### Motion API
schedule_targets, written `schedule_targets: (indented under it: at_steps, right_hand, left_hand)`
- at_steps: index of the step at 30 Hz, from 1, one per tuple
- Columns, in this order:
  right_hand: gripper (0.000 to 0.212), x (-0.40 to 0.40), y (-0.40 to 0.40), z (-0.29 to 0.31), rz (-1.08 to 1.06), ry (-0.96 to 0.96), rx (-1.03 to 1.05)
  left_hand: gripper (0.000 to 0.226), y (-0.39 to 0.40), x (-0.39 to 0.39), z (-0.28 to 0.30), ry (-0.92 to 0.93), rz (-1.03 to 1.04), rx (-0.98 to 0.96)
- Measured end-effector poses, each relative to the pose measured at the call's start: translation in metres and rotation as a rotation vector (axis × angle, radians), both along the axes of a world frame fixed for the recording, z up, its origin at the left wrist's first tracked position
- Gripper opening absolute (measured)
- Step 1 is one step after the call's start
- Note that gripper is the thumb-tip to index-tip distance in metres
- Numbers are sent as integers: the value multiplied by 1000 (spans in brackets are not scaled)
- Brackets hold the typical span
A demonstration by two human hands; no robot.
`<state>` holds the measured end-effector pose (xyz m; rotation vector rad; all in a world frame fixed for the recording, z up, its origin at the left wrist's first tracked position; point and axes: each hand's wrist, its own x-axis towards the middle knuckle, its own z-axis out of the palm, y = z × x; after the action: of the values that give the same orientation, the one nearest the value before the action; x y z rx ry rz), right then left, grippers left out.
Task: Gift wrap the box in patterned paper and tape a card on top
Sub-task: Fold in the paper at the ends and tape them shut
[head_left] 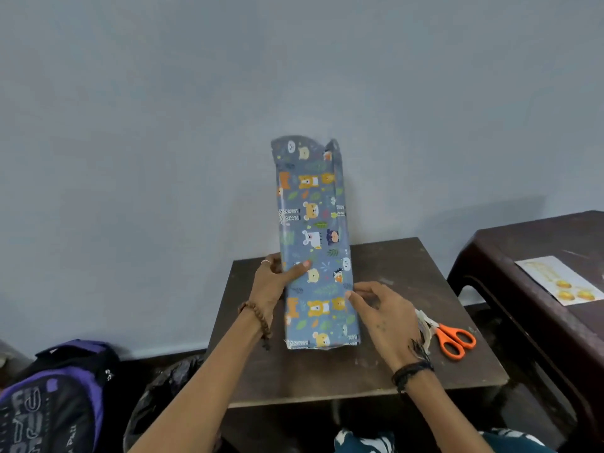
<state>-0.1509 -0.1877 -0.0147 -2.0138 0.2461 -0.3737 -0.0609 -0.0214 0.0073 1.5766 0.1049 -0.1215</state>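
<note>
Box [315, 243], long and narrow, wrapped in blue-grey paper printed with cartoon bears, foxes and green leaves, stands tilted on end on a small dark brown table [385, 374], its lower end touching the scuffed tabletop and its upper end rising in front of a plain pale grey wall [163, 125]. Loose paper sticks up unfolded at the upper end (one corner curls over). Small lettering repeats in the print but is too blurred to read.

To the far left, on the floor, lies a purple and black backpack [55, 397] with large pale block letters, only partly legible. A second, darker table [536, 256] sits to the right and carries a white rectangular card [559, 279] with gold shapes on it.

The left hand [274, 282], a beaded bracelet at its wrist, grips the box's left edge, thumb laid across the front. The right hand [385, 315], dark cords at its wrist, pinches the right edge with its fingertips. Orange-handled scissors [454, 338] lie on the small table just right of that hand
</note>
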Motion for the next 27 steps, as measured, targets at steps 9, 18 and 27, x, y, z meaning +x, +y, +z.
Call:
schedule_targets:
  at_steps: [9, 18, 27]
  right_hand:
    - [92, -18, -31, 66, 75, -380, 335]
    - [93, -58, -58, 56, 53, -380, 131]
    - [99, -75, 12, 4, -96, 74, 213]
  left_hand:
    - [66, 3, -11, 54, -257, -211, 411]
    - [34, -14, 18, 70, -523, -145, 930]
    - [51, -58, 23, 109, -165, -471, 1792]
